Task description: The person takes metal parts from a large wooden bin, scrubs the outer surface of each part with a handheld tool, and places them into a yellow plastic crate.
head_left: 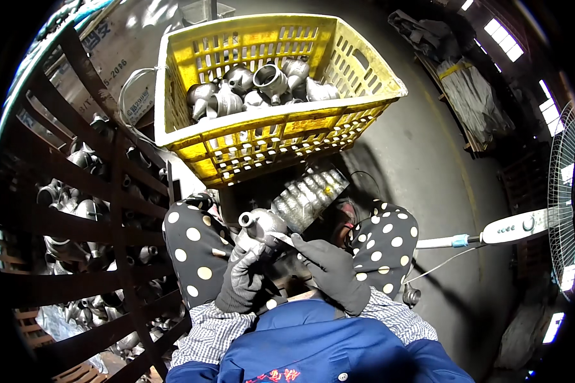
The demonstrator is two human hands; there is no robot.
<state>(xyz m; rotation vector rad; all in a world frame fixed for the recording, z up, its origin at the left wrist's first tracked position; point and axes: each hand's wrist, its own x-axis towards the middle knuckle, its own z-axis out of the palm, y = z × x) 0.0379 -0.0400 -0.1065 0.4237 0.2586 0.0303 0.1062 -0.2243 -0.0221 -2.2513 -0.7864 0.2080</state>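
Between my knees, a grey metal casting (266,223) with a rounded body and a short round neck is held up. My left hand (241,277), in a dark grey glove, is closed round its lower side. My right hand (332,267), gloved alike, is closed at the casting's right side, the fingers pinching a thin pale strip (281,238). The strip's kind and its far end cannot be made out. Just beyond the casting lies a silvery, ribbed block (310,196), tilted, with a small yellow mark.
A yellow slatted crate (287,124) of similar castings (270,81) stands ahead. Left, a rusty slatted metal bin (118,210) holds many more. A standing fan (562,204) is at the right, its cable near a small dark object (412,295) on the floor. Covered stacks (469,96) stand farther back.
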